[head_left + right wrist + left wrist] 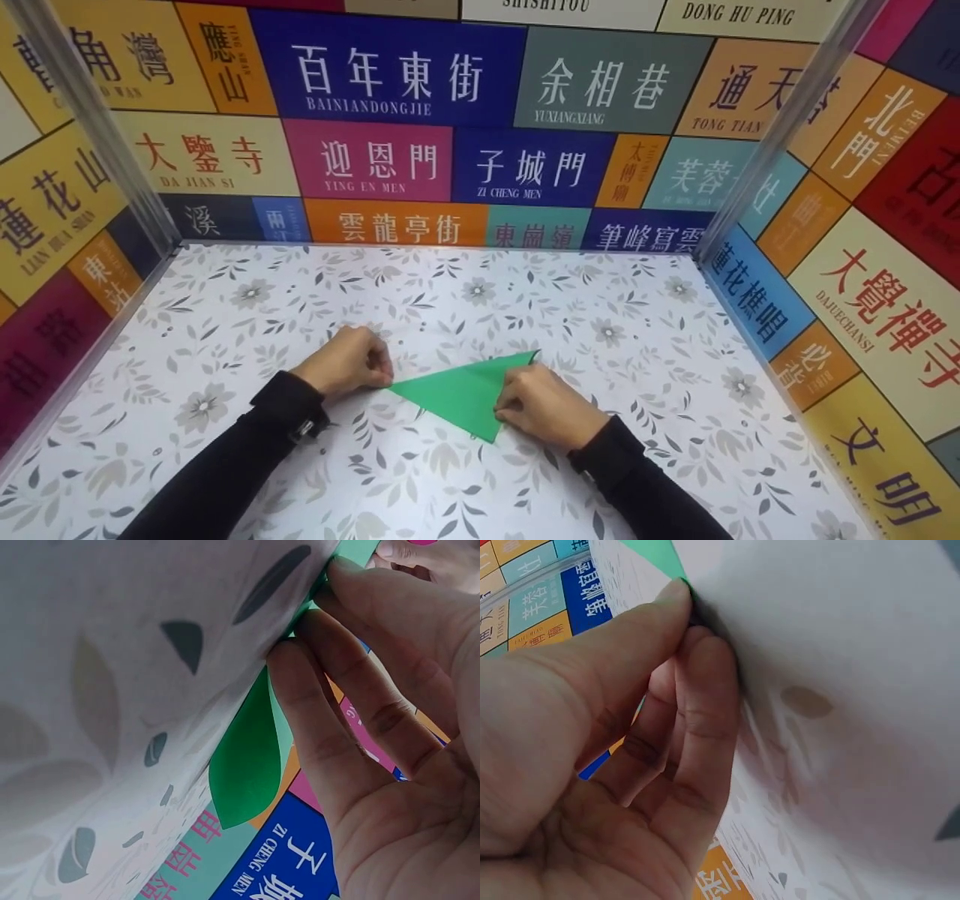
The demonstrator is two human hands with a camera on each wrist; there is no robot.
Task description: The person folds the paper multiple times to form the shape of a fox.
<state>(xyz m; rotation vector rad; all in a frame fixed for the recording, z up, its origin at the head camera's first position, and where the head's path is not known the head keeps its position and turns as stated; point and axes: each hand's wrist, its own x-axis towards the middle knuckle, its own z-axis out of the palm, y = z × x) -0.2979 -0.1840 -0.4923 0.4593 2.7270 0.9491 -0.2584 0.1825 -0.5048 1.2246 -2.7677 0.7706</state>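
Note:
A green sheet of paper point(457, 394), folded to a pointed shape, lies on the patterned tabletop. My left hand point(349, 364) pinches its narrow left tip; in the left wrist view the thumb of that left hand point(630, 712) meets the green corner beside the bent fingers. At the wide right side, my right hand point(551, 401) holds the paper's edge between thumb and fingers. Beyond the fingers of the right hand point(375, 697), a loose flap of the green paper point(247, 757) curls up off the surface. The paper under the right fingers is hidden in the head view.
The white tabletop point(480, 291) bears grey flowers and leaves. Upright panels of coloured name blocks stand at the back point(390, 67), the left point(56, 202) and the right point(862, 277), with clear strips at the corners.

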